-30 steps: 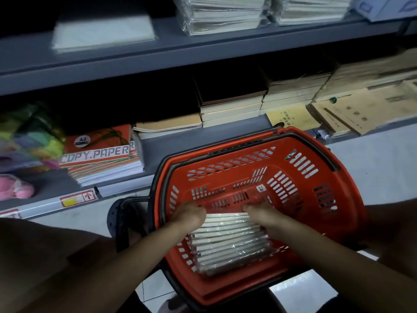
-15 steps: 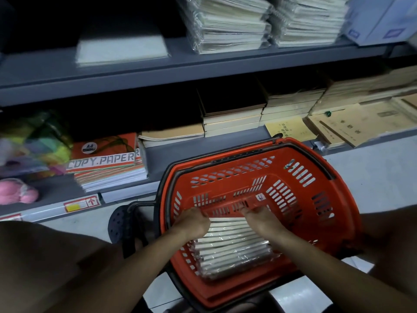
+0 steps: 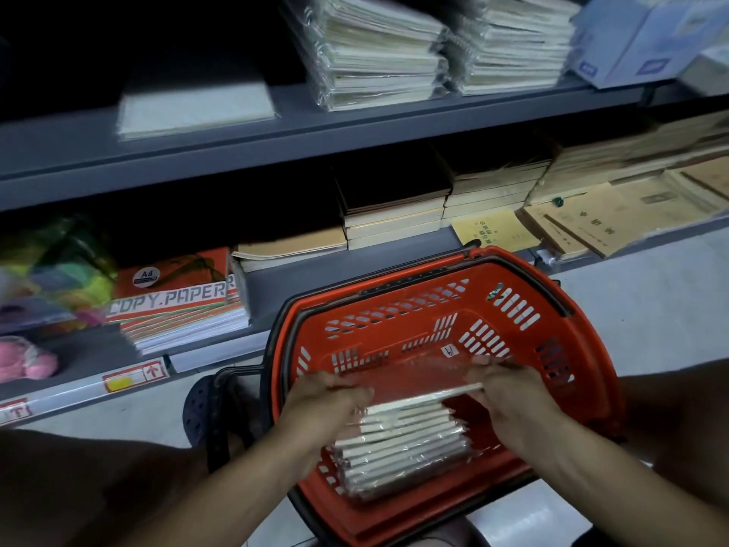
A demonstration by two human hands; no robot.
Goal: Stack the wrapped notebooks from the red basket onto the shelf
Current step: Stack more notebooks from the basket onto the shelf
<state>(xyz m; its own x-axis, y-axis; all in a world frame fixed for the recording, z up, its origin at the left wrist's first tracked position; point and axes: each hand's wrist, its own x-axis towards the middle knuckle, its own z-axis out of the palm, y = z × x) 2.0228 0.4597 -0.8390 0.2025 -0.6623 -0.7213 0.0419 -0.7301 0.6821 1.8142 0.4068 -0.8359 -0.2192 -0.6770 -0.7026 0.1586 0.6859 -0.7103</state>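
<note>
Both hands, left hand and right hand, pinch one wrapped notebook at its ends, lower centre, above the stack in the red basket. Best kept level, clearing the rim before reaching the shelf.

Notebooks in basket, below shelf

We see an orange-red plastic basket with black rim and handles, its walls cut with rows of pale slots. Inside it, the clear-wrapped notebooks show cream-white page edges under glossy film. On the grey metal shelf we see an orange ream of copy paper with white lettering and a black round A4 mark, tan and yellow paper-covered books, a pink soft toy, and pale blue boxes.
</note>
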